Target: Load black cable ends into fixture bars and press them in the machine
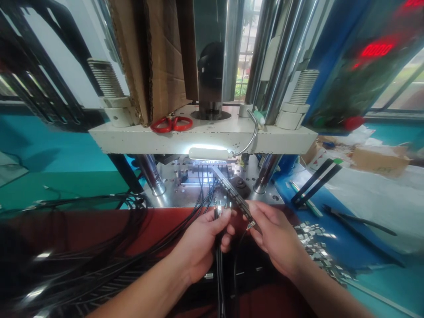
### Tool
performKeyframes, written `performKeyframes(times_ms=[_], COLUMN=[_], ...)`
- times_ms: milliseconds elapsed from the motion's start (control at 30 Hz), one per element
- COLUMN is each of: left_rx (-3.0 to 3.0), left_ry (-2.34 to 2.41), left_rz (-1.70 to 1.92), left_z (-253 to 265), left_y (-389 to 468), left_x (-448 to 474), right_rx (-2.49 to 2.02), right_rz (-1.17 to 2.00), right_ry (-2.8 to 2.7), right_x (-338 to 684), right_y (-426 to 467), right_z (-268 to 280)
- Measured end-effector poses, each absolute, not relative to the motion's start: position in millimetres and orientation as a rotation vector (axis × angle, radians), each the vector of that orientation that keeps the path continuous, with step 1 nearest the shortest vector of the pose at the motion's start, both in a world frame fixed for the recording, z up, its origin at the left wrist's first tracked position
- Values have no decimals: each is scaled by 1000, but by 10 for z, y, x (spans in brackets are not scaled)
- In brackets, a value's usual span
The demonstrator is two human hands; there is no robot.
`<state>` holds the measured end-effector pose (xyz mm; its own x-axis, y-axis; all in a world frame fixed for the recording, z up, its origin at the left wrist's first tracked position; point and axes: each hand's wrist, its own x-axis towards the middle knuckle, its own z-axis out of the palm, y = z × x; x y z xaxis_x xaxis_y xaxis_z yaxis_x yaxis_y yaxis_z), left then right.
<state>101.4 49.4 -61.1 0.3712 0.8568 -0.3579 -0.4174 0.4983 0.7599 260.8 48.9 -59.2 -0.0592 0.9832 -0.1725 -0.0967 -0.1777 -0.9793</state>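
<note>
Black cables (134, 210) lie left of the left hand (202, 232), which pinches a cable bundle (219, 276) near its metal ends (218, 208), apparently keeping them even. The right hand (276, 234) grips a narrow bar (236, 195); small metal pieces (319, 245) lie rightward, seemingly within reach.

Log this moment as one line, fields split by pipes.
left hand: holding black cables | right hand: holding slim metal strip | lamp: lit | red-handled scissors: on white plate
</note>
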Motion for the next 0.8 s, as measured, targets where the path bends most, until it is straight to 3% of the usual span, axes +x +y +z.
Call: performKeyframes(times_ms=[800], left_rx=[914], left_ry=[1041], left_rz=[851], left_z=[-659], left_y=[402], left_x=[1112], right_rx=[-1229], right_rz=[1448], right_ry=[-1164], right_x=[2587], right_y=[465], right_z=[-657])
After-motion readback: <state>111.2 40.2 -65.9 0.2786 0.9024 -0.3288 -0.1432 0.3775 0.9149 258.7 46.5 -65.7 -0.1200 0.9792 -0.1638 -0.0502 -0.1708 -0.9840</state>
